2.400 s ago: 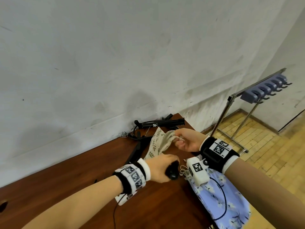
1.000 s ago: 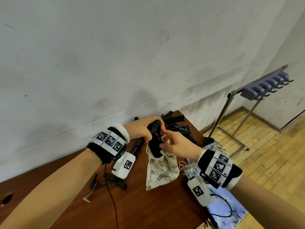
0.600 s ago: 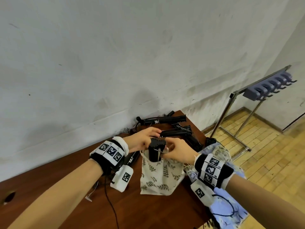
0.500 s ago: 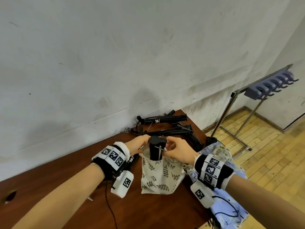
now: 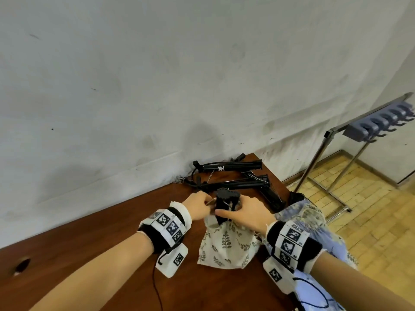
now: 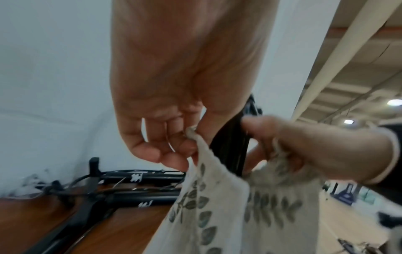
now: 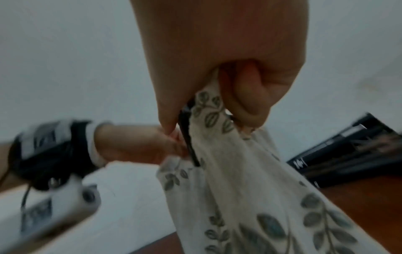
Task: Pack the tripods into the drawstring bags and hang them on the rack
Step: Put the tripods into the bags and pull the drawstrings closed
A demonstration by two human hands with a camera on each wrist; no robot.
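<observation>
A cream drawstring bag [image 5: 226, 245] printed with grey leaves stands on the brown table [image 5: 112, 232]. A folded black tripod [image 5: 225, 202] sticks upright out of its mouth, its lower part hidden inside. My left hand [image 5: 197, 206] pinches the left rim of the bag [image 6: 191, 135] between thumb and fingers. My right hand [image 5: 244, 213] grips the bunched right rim [image 7: 208, 103] beside the tripod [image 7: 187, 135]. Two more folded black tripods [image 5: 231, 167] lie by the wall behind. The metal rack [image 5: 381, 126] with grey hooks stands on the floor at far right.
A blue floral bag [image 5: 314, 223] lies at the table's right edge under my right forearm. A thin black cable [image 5: 157, 290] runs from my left wristband. A round hole [image 5: 22, 264] shows in the table at left. Wood flooring lies beyond the table's right edge.
The left hand brought the tripod up from the table and lowered it into the bag. It then let go of the tripod and took the bag's left rim. The bag now stands on the table.
</observation>
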